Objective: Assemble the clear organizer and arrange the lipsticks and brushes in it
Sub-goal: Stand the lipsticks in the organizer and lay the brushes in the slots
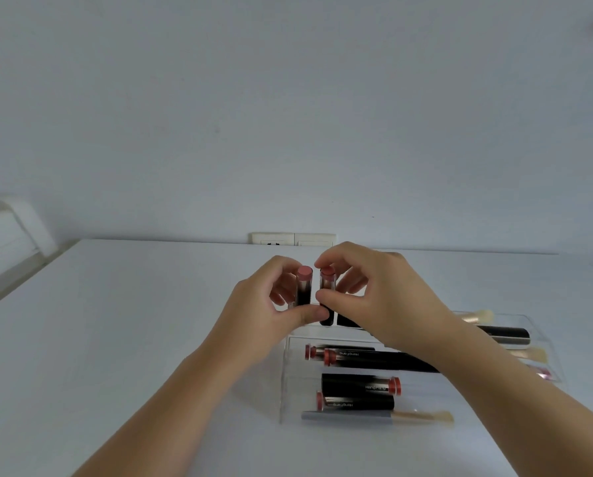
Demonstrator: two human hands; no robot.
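Observation:
Two black lipsticks stand upright side by side beyond the clear organizer [285, 373]. My left hand [264, 304] pinches the left lipstick [303, 287], which has a pale pink top. My right hand [377, 294] pinches the right lipstick [327, 282], which has a darker pink top. Several more black lipsticks [357, 385] with red ends lie flat inside the clear organizer. A brush [377, 415] with a grey handle and pale bristles lies along its near edge. My right forearm hides part of the organizer's right side.
A second clear tray part [543, 325] to the right holds a black tube [505, 333] and pale brushes [529, 354]. The white table [116, 339] meets a white wall with a socket plate [293, 238]. A white unit [9, 235] sits at far left.

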